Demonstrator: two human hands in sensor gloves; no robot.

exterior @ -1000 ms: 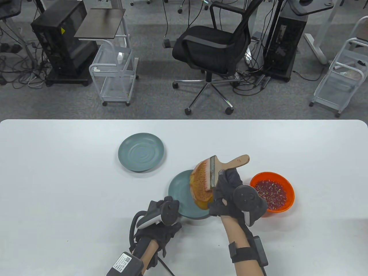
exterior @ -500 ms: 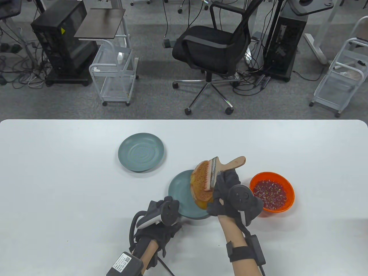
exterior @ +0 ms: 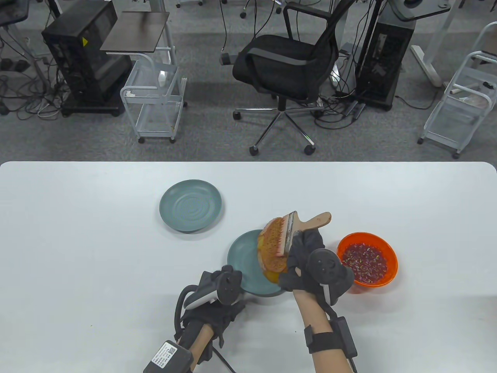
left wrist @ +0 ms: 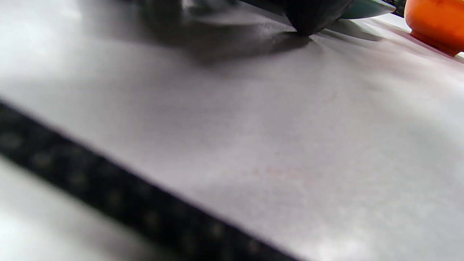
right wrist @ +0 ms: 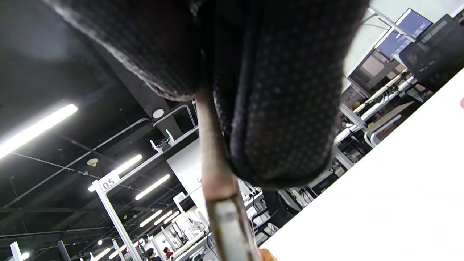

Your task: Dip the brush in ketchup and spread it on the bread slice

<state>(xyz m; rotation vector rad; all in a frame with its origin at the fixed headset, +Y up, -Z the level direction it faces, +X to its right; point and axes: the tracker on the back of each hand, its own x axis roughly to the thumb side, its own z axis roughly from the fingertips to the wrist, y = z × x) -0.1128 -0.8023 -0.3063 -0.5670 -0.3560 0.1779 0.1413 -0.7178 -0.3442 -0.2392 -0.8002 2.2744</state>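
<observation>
Right hand [exterior: 306, 256] grips brush [exterior: 295, 229], left hand [exterior: 217, 303] on table [exterior: 77, 252]

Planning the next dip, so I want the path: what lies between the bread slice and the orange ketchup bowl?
In the table view the right hand, gripping the brush, sits between the bread slice and the orange ketchup bowl; nothing else shows there.

Right hand [exterior: 306, 260] raised with fingers curled closed; left hand [exterior: 217, 299] rests low, knuckles up

Office/lab: swivel chair [exterior: 285, 58], PC towers [exterior: 382, 50], floor cables [exterior: 23, 97].
</observation>
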